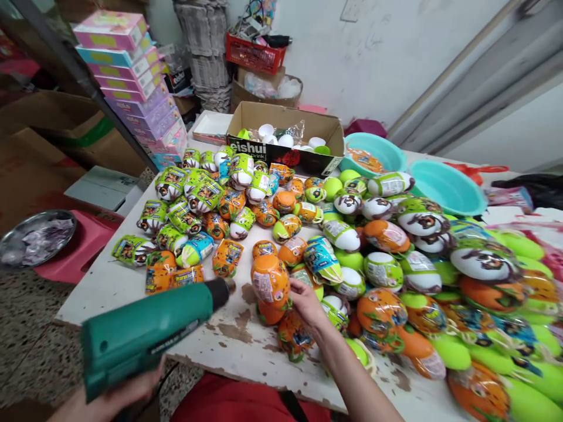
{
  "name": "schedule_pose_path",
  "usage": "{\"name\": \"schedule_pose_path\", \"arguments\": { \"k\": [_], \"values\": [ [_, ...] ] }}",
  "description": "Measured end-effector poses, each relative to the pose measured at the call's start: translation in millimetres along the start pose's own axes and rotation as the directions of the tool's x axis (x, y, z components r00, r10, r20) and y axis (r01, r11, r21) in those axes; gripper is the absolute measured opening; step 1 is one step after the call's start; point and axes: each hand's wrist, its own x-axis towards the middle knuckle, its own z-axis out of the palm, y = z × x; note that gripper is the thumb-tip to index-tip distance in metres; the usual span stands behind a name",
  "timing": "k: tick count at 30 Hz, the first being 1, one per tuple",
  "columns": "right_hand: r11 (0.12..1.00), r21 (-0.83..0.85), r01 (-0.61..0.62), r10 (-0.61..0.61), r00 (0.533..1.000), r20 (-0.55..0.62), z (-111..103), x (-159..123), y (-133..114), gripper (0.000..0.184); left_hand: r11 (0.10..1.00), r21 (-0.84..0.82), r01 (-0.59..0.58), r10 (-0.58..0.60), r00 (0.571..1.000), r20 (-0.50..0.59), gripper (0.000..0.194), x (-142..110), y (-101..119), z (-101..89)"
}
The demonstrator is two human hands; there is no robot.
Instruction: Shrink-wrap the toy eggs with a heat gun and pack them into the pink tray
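Finds wrapped eggs heaped over the right side of the worktop, beside the right hand, with a cardboard box behind. Holds a rounded, glossy-filmed orange egg mid-worktop, with fingers clamped on it; grips a green heat gun in the left hand, with fingers wrapped round. Leaves a narrow gap between nozzle and egg.

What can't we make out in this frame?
All in the head view:
- Handle of the green heat gun: mostly hidden by its body and the left hand.
- Right hand: exact finger contact on the orange egg is obscured by the hand and egg.
- Fine print on that egg: too small.
- Bottom of the cardboard box: hidden by its front wall.
- Lower-right green egg: cut by the frame edge.
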Motion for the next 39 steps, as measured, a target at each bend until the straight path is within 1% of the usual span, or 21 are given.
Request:
{"name": "schedule_pose_path", "arguments": {
  "k": [3, 6, 7, 9, 11, 12, 14, 17, 18, 19, 20, 21, 22, 24, 25, 27, 30, 32, 34, 37, 39],
  "values": [
    [0.98, -0.182, 0.077, -0.098, 0.989, -0.108, -13, -1, -4, 0.034, 0.997, -0.057, 0.053, -0.048, 0.996, 0.076, 0.036, -9, 7, 16.4],
    [0.904, -0.407, 0.133, -0.178, 0.981, -0.073, -26, -4, -10, 0.031, 0.996, -0.081, 0.034, -0.021, 0.988, 0.155, 0.027, -1, 22, 31.6],
    [0.864, -0.477, 0.16, -0.217, 0.974, -0.067, -32, -6, -12, 0.031, 0.999, -0.052, -0.013, 0.02, 0.99, 0.138, 0.025, 6, 26, 32.5],
    [0.769, -0.607, 0.203, -0.33, 0.938, -0.104, -47, -11, -14, 0.032, 0.991, 0.071, -0.111, 0.109, 0.994, 0.025, 0.026, 22, 29, 27.3],
    [0.663, -0.715, 0.222, -0.471, 0.866, -0.169, -62, -17, -14, 0.033, 0.972, 0.194, -0.13, 0.145, 0.987, -0.065, 0.029, 37, 24, 18.2],
    [0.601, -0.765, 0.231, -0.546, 0.817, -0.183, -67, -19, -13, 0.035, 0.968, 0.223, -0.117, 0.136, 0.988, -0.072, 0.028, 41, 20, 14.9],
    [0.442, -0.861, 0.25, -0.697, 0.7, -0.155, -68, -24, -11, 0.037, 0.968, 0.225, -0.107, 0.113, 0.994, -0.014, 0.022, 47, 12, 14.6],
    [0.16, -0.941, 0.299, -0.86, 0.51, 0.015, -39, -28, -2, 0.036, 0.975, 0.196, -0.106, 0.107, 0.994, 0.006, 0.018, 55, 7, 26.5],
    [0.092, -0.937, 0.337, -0.876, 0.474, 0.085, -22, -28, 3, 0.035, 0.975, 0.196, -0.105, 0.111, 0.994, -0.02, 0.019, 59, 6, 30.4],
    [0.049, -0.916, 0.399, -0.869, 0.47, 0.158, -3, -27, 10, 0.036, 0.975, 0.199, -0.103, 0.116, 0.992, -0.051, 0.019, 63, 5, 32.9],
    [0.044, -0.882, 0.47, -0.843, 0.491, 0.22, 16, -23, 19, 0.036, 0.975, 0.199, -0.103, 0.121, 0.989, -0.079, 0.02, 66, 4, 33.4],
    [0.077, -0.84, 0.538, -0.79, 0.547, 0.278, 36, -16, 28, 0.038, 0.974, 0.199, -0.104, 0.125, 0.988, -0.096, 0.019, 69, 4, 32.1],
    [0.154, -0.804, 0.575, -0.715, 0.626, 0.311, 56, -7, 39, 0.039, 0.974, 0.199, -0.111, 0.132, 0.987, -0.094, 0.019, 70, 2, 29.2],
    [0.352, -0.8, 0.486, -0.55, 0.799, 0.244, 88, 17, 59, 0.044, 0.969, 0.205, -0.135, 0.15, 0.987, -0.058, 0.019, 69, 1, 21.5],
    [0.436, -0.805, 0.402, -0.474, 0.863, 0.174, 100, 31, 68, 0.045, 0.968, 0.207, -0.145, 0.159, 0.986, -0.05, 0.02, 68, 0, 18.1],
    [0.55, -0.796, 0.254, -0.386, 0.922, 0.028, 116, 58, 79, 0.042, 0.964, 0.212, -0.164, 0.183, 0.98, -0.073, 0.019, 63, -2, 14.1],
    [0.605, -0.772, 0.196, -0.399, 0.913, -0.081, 122, 85, 83, 0.027, 0.958, 0.219, -0.184, 0.218, 0.965, -0.144, 0.016, 57, -7, 13.7],
    [0.561, -0.796, 0.227, -0.455, 0.888, -0.067, 118, 90, 78, 0.019, 0.958, 0.218, -0.186, 0.212, 0.972, -0.105, 0.016, 53, -13, 13.1],
    [0.442, -0.853, 0.277, -0.513, 0.858, 0.013, 111, 85, 70, 0.016, 0.965, 0.202, -0.167, 0.183, 0.981, -0.061, 0.018, 48, -19, 10.2],
    [0.211, -0.904, 0.373, -0.546, 0.812, 0.208, 98, 69, 54, 0.022, 0.977, 0.159, -0.14, 0.149, 0.988, -0.045, 0.02, 38, -20, 3.2],
    [0.129, -0.877, 0.464, -0.527, 0.781, 0.336, 89, 58, 41, 0.026, 0.985, 0.107, -0.137, 0.139, 0.99, -0.008, 0.019, 33, -12, -1.5]
  ]
}}
